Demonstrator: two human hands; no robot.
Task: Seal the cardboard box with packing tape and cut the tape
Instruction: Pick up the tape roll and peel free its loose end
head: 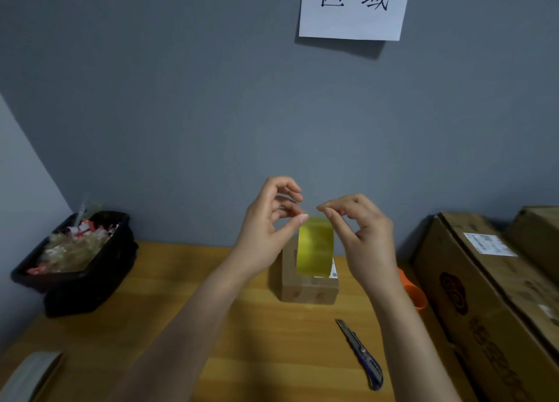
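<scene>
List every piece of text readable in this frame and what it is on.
"区域": white paper sign on the grey wall.
Shipping label on the large cardboard carton: too small to read.
Dark print and logo on the carton's side: blurred, unreadable.
White label and red marks on the small cardboard box: unreadable.

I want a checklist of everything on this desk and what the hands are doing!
Surface: wooden table, lit unevenly.
Job's things: small cardboard box mid-table; yellowish tape strip held above it; utility knife lying in front of it; tape roll at near left edge.
Clutter: black tray full of scraps, left; big cardboard boxes right; orange object, partly hidden.
Grips: left hand and right hand pinch the strip's top corners.
Cables: nothing seen.
Surroundings: grey wall with paper sign.
</scene>
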